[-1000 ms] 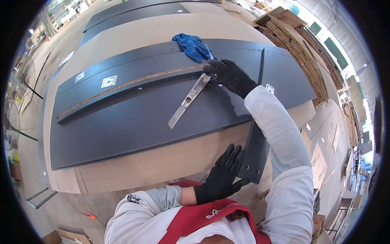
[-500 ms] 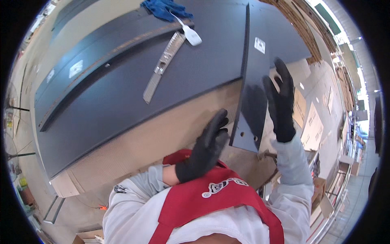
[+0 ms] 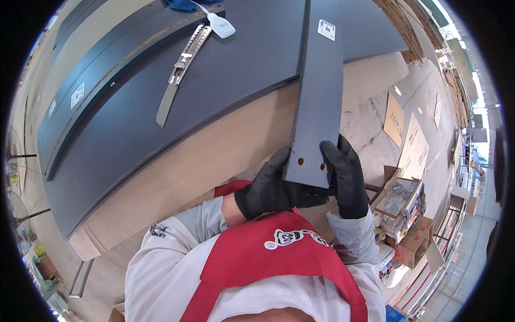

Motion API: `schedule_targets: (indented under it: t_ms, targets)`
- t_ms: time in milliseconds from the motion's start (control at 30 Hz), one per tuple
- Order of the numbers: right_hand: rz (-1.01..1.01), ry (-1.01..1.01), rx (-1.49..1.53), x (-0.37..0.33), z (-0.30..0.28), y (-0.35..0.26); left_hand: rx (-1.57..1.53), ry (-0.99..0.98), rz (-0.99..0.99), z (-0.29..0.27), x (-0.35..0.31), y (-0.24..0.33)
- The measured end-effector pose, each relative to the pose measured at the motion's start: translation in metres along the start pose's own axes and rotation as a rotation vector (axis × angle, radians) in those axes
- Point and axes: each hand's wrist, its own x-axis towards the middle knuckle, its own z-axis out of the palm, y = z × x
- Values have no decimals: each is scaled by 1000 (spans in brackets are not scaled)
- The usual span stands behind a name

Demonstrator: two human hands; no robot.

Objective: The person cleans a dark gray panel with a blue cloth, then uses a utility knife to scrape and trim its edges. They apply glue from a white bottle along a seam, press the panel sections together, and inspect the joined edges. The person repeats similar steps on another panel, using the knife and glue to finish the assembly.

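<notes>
A long dark grey board, with a white label toward its far end and two round holes at its near end, extends toward me from a larger dark panel. My left hand, in a black glove, is closed around the board's near left corner, its fingers passing under the end. On the right edge near the holes, my black-gloved right hand grips the board with the thumb on top. The fingertips beneath the board are partly hidden.
On the panel lie a long slotted metal strip with a slider, a white paddle-shaped piece and a blue cloth. A narrower dark board lies at left. Cardboard sits beneath; boxes stand at right.
Both hands have come onto the board's near end and closed on it; the right moved down and inward. The board looks flatter, and the view has shifted slightly.
</notes>
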Motion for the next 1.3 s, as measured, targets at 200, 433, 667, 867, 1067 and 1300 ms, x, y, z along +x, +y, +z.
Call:
schedule_targets:
  t_ms: [200, 433, 667, 867, 1067, 1300]
  targets:
    - [-13, 2, 74, 0, -2, 7, 87, 41, 82, -11, 5, -7]
    - [-35, -9, 142, 1, -1, 11, 139, 31, 142, -13, 7, -9]
    - [75, -72, 310, 8, -3, 17, 29, -16, 141, -19, 7, -12]
    - [124, -422, 948, 24, 9, 47, -165, -169, 133, -18, 2, -23]
    - [7, -819, 1222, 45, 25, 69, -224, -177, 114, -20, -3, -30]
    - [73, -708, 1188, 30, 32, 49, -168, -302, 66, -14, -16, -32]
